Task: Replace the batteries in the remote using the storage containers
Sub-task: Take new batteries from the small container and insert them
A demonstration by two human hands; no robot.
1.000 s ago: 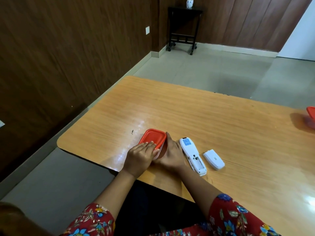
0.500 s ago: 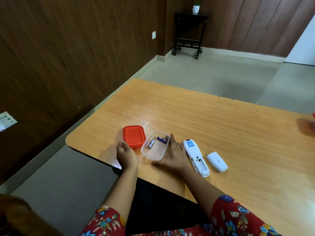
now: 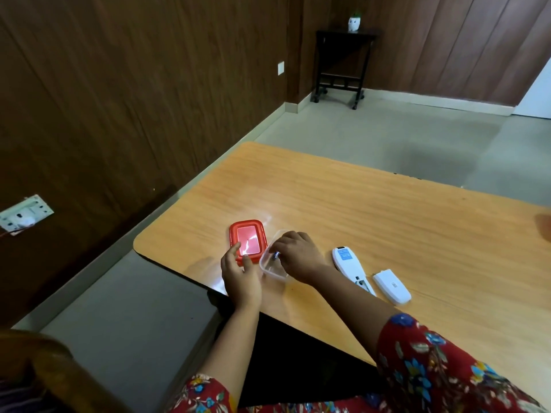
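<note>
A clear plastic container point(image 3: 269, 268) stands open near the table's front left corner. Its red lid point(image 3: 248, 241) lies flat on the table to its left. My right hand point(image 3: 298, 254) reaches into the container, fingertips pinched on a small blue battery point(image 3: 275, 255). My left hand point(image 3: 240, 274) rests beside the container, fingers apart, touching the lid's near edge. The white remote point(image 3: 348, 265) lies to the right with its battery bay facing up. Its white back cover point(image 3: 392, 286) lies next to it.
The wooden table point(image 3: 372, 222) has its rounded corner just left of the lid and its front edge close under my wrists. A reddish blur point(image 3: 544, 223) shows at the far right edge. A dark side table point(image 3: 343, 64) stands across the room.
The red lid came off the container and was set down to its left. My right hand moved from the container's side into it and closed on a battery.
</note>
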